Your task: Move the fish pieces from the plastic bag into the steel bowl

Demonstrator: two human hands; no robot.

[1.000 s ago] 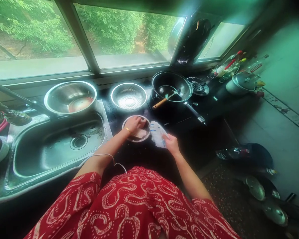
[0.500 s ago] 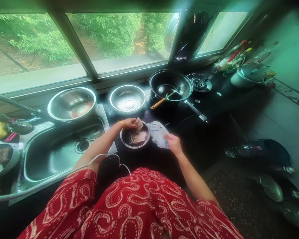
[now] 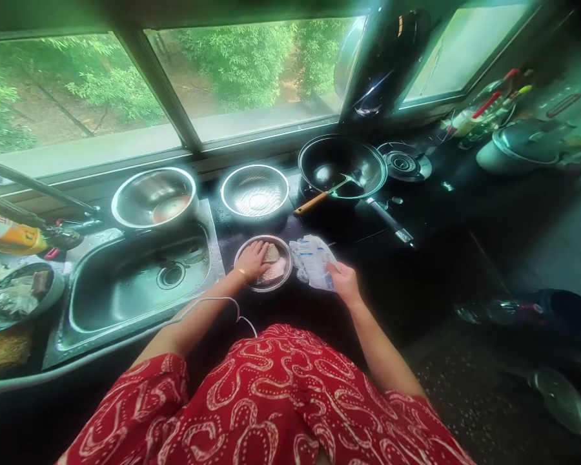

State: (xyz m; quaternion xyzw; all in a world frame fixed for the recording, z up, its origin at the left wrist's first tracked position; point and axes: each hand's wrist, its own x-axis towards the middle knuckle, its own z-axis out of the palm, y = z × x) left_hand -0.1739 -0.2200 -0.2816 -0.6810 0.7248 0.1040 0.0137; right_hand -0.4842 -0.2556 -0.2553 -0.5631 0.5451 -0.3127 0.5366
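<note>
My left hand [image 3: 252, 260] reaches into a small metal bowl [image 3: 289, 274] in front of me. Its fingers lie stretched out over a grey-brown piece of fish [image 3: 271, 253], touching it. Beside that, a paler pink piece of fish [image 3: 277, 268] rests in the same bowl. To the right of the bowl, my right hand [image 3: 343, 281] grips the edge of a clear plastic bag [image 3: 314, 261] with blue print. The bag hangs crumpled close to the bowl's rim; whether anything is inside it I cannot tell.
Left of the bowl is a steel sink [image 3: 126, 303], with a large steel basin [image 3: 155, 200] behind it. A strainer bowl [image 3: 255, 192] stands behind the fish. At right, a wok [image 3: 319, 174] holds a wooden-handled spatula [image 3: 314, 203]. A white cable [image 3: 213, 299] crosses near my left arm.
My left hand has lowered a piece of fish into the bowl and now lies flat over it. The right hand still grips the bag. The view has shifted slightly.
</note>
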